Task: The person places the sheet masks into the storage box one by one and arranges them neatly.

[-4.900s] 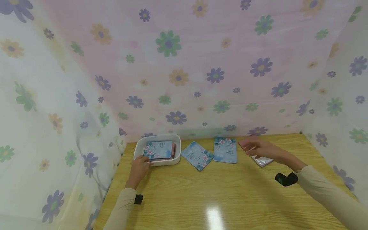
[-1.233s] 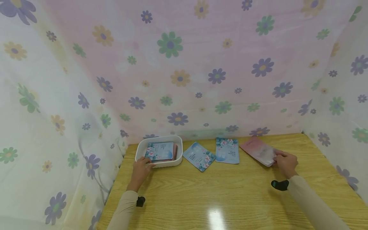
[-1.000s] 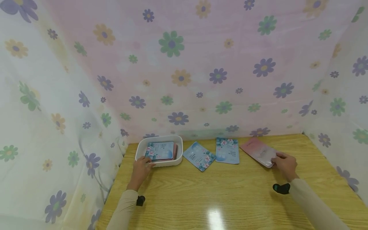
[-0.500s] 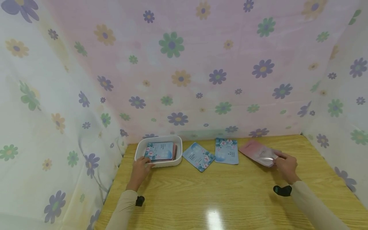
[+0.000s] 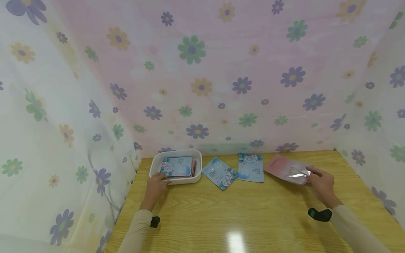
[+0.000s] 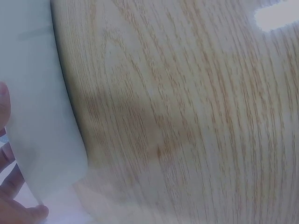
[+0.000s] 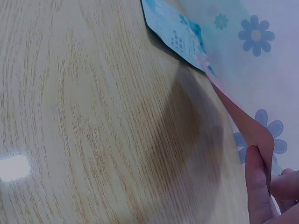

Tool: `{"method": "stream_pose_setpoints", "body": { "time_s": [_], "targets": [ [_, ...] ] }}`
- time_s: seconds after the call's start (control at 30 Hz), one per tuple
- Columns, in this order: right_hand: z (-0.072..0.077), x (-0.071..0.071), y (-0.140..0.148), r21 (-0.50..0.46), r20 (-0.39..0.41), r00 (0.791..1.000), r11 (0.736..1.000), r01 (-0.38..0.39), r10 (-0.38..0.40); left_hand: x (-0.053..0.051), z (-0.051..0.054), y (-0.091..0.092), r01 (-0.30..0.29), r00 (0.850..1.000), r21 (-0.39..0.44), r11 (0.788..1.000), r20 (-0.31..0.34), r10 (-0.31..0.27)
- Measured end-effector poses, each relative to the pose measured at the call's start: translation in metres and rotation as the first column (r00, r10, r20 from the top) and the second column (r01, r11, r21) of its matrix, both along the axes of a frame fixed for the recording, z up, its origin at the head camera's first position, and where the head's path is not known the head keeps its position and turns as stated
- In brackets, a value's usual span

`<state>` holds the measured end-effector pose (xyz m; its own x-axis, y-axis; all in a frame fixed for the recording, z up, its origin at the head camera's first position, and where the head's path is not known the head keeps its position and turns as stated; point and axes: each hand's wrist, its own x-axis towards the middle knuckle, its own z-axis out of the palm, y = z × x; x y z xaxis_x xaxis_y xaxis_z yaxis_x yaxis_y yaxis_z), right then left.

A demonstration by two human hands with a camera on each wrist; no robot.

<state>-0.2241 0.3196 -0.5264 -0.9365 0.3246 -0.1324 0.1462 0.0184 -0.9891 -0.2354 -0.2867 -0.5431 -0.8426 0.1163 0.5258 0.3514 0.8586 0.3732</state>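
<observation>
My left hand (image 5: 155,186) grips the front-left rim of a white plastic basket (image 5: 183,180), fingers over the edge. In the left wrist view some fingertips and the thumb show at the basket wall (image 6: 42,116). Inside the basket lies a stack of packets, a blue floral facial mask packet (image 5: 177,166) on top and pink edges beneath. My right hand (image 5: 323,185) pinches the right end of a pink, shiny facial mask packet (image 5: 286,170), thumb and fingers on either side. In the right wrist view that packet (image 7: 247,122) appears edge-on, its held end raised above the table.
Two blue floral facial mask packets lie between the hands: one turned askew (image 5: 219,173) beside the basket, the other nearly straight (image 5: 251,168) close to the pink one. A flower-printed cloth (image 5: 215,88) hangs behind and at the sides of the wooden table (image 5: 227,214).
My right hand, earlier above the pink packet, has come down to its right end, pinched it and lifted that end slightly, shifting right. My left hand has stayed on the basket rim.
</observation>
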Motion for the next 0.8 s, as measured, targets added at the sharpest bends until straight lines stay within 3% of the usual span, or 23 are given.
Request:
{"method": "stream_pose_setpoints", "body": {
  "time_s": [0.2,0.37,0.6,0.8],
  "targets": [
    [0.009,0.004,0.0,-0.095,-0.044,0.998,0.995,-0.037,0.033,0.002,0.003,0.004,-0.001,1.0,0.021,1.0,0.02,0.001],
    [0.019,0.002,0.001,-0.168,-0.076,0.991,0.978,-0.123,0.112,0.002,0.004,0.006,0.003,1.0,0.028,1.0,0.021,-0.004],
    [0.032,-0.007,-0.008,-0.04,-0.034,0.96,0.96,-0.278,0.277,0.004,0.006,0.006,-0.006,1.0,0.035,0.999,0.023,0.006],
    [0.043,-0.011,-0.022,0.042,0.005,0.931,0.93,-0.365,0.365,0.005,0.005,0.003,-0.007,0.999,0.026,1.0,0.035,0.006]
  ]
}}
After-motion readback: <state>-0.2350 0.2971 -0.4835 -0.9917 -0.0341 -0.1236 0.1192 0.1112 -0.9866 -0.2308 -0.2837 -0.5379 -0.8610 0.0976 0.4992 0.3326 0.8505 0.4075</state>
